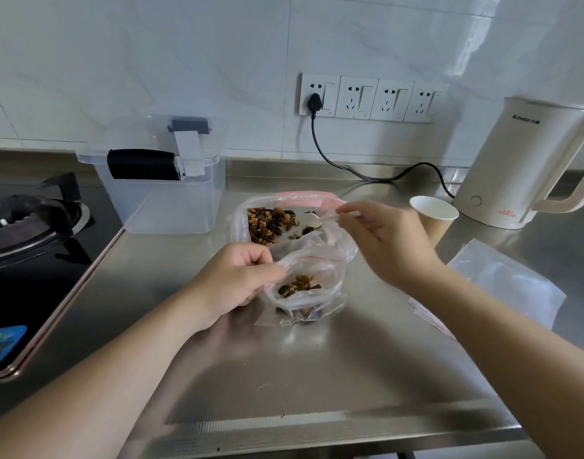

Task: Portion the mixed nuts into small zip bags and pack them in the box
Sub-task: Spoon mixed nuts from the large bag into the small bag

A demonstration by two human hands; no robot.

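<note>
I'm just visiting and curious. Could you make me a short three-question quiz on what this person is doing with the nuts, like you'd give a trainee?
1. True or false: the left hand pinches the mouth of the small zip bag to hold it open.
2. What does the right hand hold? A) white spoon B) paper cup C) kettle
3. Fill in: the clear plastic box stands between the big bag of nuts and the ____.

Key
1. True; some nuts are already inside.
2. A; its bowl is in the big bag.
3. Gas stove.
</note>
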